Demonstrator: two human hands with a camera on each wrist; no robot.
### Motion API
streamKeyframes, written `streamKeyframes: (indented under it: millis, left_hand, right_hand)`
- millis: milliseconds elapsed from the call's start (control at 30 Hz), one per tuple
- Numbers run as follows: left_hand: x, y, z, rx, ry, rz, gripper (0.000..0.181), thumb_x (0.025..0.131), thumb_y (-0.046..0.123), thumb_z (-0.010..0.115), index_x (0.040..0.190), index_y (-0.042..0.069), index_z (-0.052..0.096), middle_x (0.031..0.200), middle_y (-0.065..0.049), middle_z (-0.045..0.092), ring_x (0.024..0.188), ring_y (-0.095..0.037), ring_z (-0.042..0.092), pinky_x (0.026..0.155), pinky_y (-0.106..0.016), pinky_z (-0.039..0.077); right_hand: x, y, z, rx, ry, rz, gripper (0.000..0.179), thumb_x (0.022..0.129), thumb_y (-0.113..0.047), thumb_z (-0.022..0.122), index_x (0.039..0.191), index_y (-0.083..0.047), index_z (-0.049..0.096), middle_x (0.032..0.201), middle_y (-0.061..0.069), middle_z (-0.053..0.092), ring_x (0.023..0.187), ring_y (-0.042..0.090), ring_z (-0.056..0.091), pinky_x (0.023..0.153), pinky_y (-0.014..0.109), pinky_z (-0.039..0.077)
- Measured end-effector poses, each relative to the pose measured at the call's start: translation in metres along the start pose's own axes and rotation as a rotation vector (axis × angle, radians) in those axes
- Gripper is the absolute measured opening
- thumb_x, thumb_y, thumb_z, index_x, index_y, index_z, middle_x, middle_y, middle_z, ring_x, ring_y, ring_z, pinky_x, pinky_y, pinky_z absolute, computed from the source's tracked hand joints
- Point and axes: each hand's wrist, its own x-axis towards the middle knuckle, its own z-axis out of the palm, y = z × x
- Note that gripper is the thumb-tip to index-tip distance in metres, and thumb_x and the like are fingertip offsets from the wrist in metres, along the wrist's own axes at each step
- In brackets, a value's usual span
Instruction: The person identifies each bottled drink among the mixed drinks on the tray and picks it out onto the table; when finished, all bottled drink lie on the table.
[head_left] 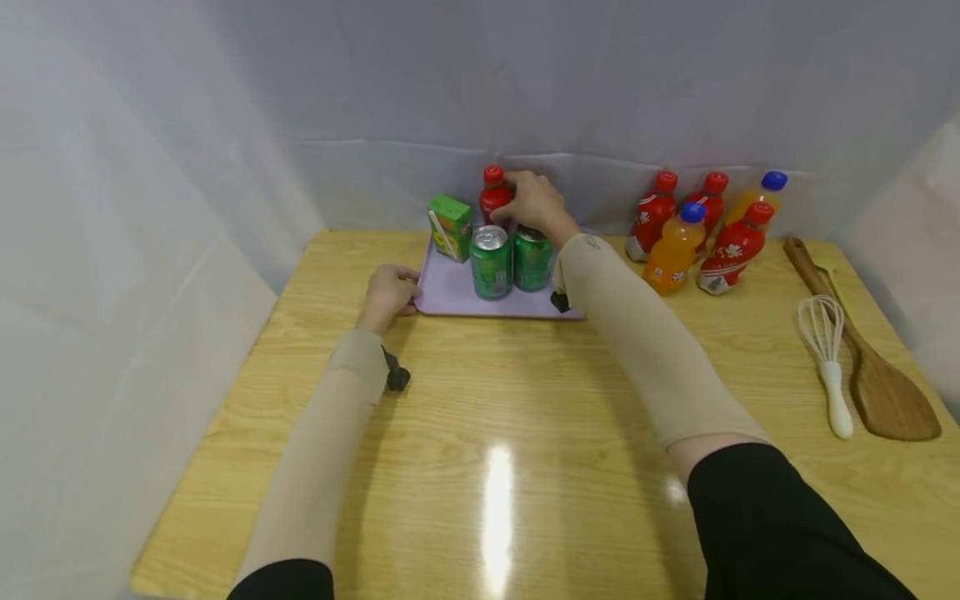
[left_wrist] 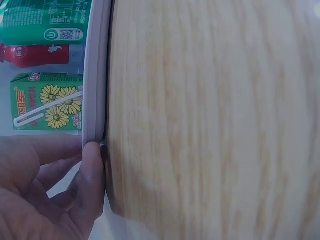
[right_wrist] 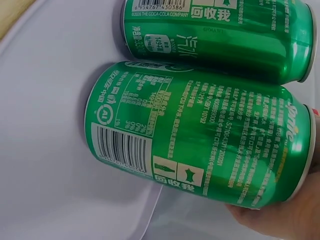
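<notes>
At the tray's left edge my left hand (head_left: 390,293) grips the rim of a lilac tray (head_left: 450,289); the left wrist view has the thumb against the corner of that rim. My right hand (head_left: 538,204) holds a red drink bottle (head_left: 492,198) with a red cap, upright at the back of the tray. In front of it stand two green Sprite cans (head_left: 491,267), side by side. A green drink carton (head_left: 448,227) with a white straw on its side stands at the back left of the tray. In the right wrist view a Sprite can (right_wrist: 200,135) hides most of the right hand.
To the right stand several bottles: red ones such as this leaning bottle (head_left: 733,250), and orange ones with blue caps, such as this orange bottle (head_left: 672,254). A whisk (head_left: 828,358) and a wooden spatula (head_left: 892,392) lie at the table's right side. A white curtain (head_left: 480,83) hangs behind.
</notes>
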Motion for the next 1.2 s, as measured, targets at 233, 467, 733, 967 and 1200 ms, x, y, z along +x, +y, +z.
streamKeyframes:
  millis: [233, 467, 733, 967, 1200]
  left_hand:
    - [0.003, 0.001, -0.001, -0.001, 0.004, -0.002, 0.043, 0.099, 0.002, 0.060, 0.141, 0.001, 0.064, 0.130, -0.022, 0.066, 0.092, -0.018, 0.065, 0.061, -0.016, 0.060]
    - [0.000, 0.004, -0.003, 0.014, 0.006, -0.015, 0.043, 0.100, 0.004, 0.059, 0.143, 0.002, 0.063, 0.134, -0.021, 0.064, 0.097, -0.019, 0.065, 0.064, -0.016, 0.061]
    - [0.005, 0.002, -0.001, 0.000, 0.015, -0.007, 0.043, 0.097, 0.001, 0.061, 0.140, 0.001, 0.065, 0.127, -0.018, 0.065, 0.088, -0.015, 0.064, 0.061, -0.016, 0.060]
    - [0.006, 0.003, -0.001, 0.000, 0.010, -0.004, 0.045, 0.097, 0.000, 0.061, 0.141, 0.002, 0.065, 0.131, -0.019, 0.065, 0.091, -0.017, 0.064, 0.061, -0.016, 0.060]
    - [0.007, 0.004, -0.001, 0.010, 0.007, -0.005, 0.044, 0.098, 0.002, 0.060, 0.143, 0.002, 0.064, 0.135, -0.020, 0.065, 0.094, -0.018, 0.064, 0.060, -0.016, 0.059]
  right_hand:
    - [-0.002, 0.000, -0.003, 0.095, 0.048, -0.021, 0.077, 0.092, -0.034, 0.082, 0.160, -0.030, 0.046, 0.151, 0.000, 0.063, 0.138, 0.023, 0.056, 0.120, 0.043, 0.044]
    - [-0.005, -0.006, -0.009, 0.161, 0.057, -0.056, 0.079, 0.093, -0.028, 0.082, 0.162, -0.030, 0.043, 0.154, 0.000, 0.061, 0.141, 0.019, 0.055, 0.124, 0.036, 0.041]
    - [-0.008, -0.007, -0.016, 0.241, 0.080, -0.060, 0.078, 0.094, -0.024, 0.080, 0.163, -0.027, 0.042, 0.160, 0.000, 0.055, 0.146, 0.018, 0.050, 0.127, 0.035, 0.039]
    - [-0.011, -0.003, -0.020, 0.317, 0.112, -0.077, 0.077, 0.096, -0.020, 0.079, 0.163, -0.025, 0.041, 0.164, -0.001, 0.050, 0.150, 0.018, 0.046, 0.128, 0.034, 0.038]
    - [-0.013, 0.006, -0.023, 0.444, 0.151, -0.103, 0.078, 0.094, -0.014, 0.079, 0.162, -0.024, 0.043, 0.153, 0.005, 0.059, 0.106, 0.028, 0.068, 0.095, 0.039, 0.062]
